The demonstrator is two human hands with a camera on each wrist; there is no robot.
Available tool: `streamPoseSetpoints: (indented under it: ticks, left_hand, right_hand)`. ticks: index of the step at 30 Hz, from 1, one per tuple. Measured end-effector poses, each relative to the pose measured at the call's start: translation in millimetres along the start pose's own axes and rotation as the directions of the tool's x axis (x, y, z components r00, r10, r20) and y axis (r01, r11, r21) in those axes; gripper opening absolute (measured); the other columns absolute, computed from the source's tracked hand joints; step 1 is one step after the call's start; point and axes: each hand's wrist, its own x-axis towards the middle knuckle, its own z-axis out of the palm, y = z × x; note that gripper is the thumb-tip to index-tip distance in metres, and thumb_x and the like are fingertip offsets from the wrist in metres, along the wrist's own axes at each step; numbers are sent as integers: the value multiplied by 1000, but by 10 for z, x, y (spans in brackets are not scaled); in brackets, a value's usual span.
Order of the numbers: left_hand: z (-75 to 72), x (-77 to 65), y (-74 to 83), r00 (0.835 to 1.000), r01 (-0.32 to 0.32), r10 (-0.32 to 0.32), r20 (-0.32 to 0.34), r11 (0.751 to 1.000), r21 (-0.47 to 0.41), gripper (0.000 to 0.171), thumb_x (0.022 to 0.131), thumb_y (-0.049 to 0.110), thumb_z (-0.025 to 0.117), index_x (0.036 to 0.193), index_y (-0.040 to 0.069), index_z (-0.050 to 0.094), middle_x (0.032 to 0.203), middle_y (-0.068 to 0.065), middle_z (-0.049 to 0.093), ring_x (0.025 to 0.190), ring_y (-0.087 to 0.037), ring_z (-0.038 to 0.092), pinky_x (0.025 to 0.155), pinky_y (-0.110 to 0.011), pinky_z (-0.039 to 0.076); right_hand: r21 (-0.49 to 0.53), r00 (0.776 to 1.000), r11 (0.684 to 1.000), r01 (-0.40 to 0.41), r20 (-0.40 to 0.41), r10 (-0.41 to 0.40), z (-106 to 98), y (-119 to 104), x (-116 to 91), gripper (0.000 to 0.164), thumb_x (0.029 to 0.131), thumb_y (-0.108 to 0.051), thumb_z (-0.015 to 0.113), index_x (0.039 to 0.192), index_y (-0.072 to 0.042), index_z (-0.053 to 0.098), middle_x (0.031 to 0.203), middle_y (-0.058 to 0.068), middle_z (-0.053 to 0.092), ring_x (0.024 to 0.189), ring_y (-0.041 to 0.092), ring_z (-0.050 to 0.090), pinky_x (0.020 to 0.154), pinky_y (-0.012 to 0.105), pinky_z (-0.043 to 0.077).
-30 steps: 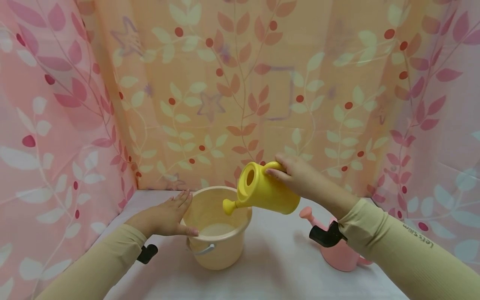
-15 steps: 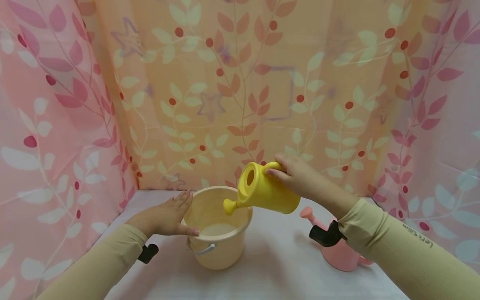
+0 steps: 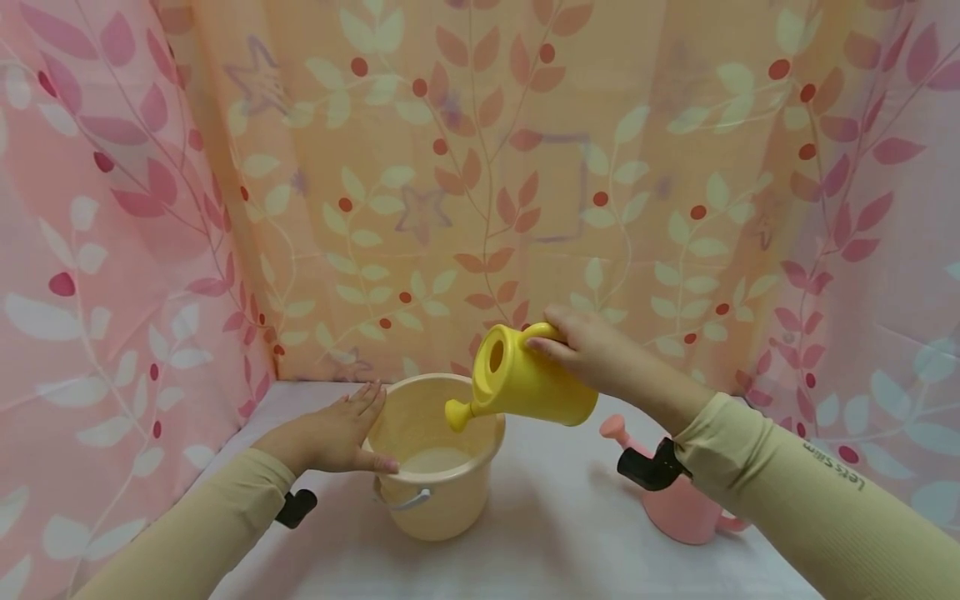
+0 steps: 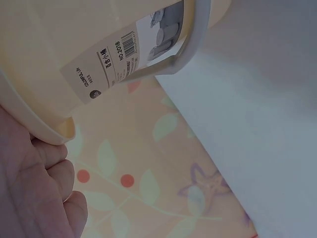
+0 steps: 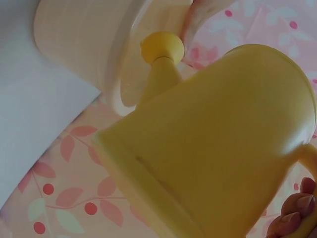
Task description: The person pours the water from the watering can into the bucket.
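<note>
In the head view a cream bucket (image 3: 442, 508) stands on the white table. My left hand (image 3: 339, 432) rests on its left rim, fingers stretched toward the back and thumb lying along the front edge. My right hand (image 3: 588, 343) grips the handle of a yellow watering can (image 3: 543, 387), holding it tilted up in the air. The can's spout head (image 3: 456, 414) points down into the bucket's mouth. Seen from the right wrist, curled fingers (image 5: 292, 213) wrap the can's handle. The left wrist view shows a printed label (image 4: 116, 59) on the bucket's side.
A pink watering can (image 3: 681, 510) stands at the right of the table, partly behind the right forearm. The bucket's pale bail handle (image 3: 411, 500) hangs at its front. Floral cloth (image 3: 480, 208) closes off the back and both sides.
The yellow watering can and my right hand have shifted very slightly left. My left hand and the bucket stay in place.
</note>
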Motion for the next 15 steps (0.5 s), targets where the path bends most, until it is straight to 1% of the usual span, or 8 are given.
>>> streamPoseSetpoints:
  ticks: [4,15]
  left_hand:
    - [3,0,-5,1000,-8,8,-11,1000,5,115,72,75,48,141,-11,17,147,-28,13,136,-39,12,107,-54,17]
    - [9,3,-7,1000,-7,7,-4,1000,6,116,71,77,47,141,-11,16,148,-27,12,136,-39,12,107,-54,16]
  right_hand:
    - [-2,1000,1000,4,1,-4,4,-4,3,24,90,-31,57,85,-9,50,73,4,49,65,17,48,60,27,44]
    - [-2,1000,1000,-16,14,16,8,-14,3,23,90,-32,56,85,-10,50,75,4,49,67,18,49,60,27,44]
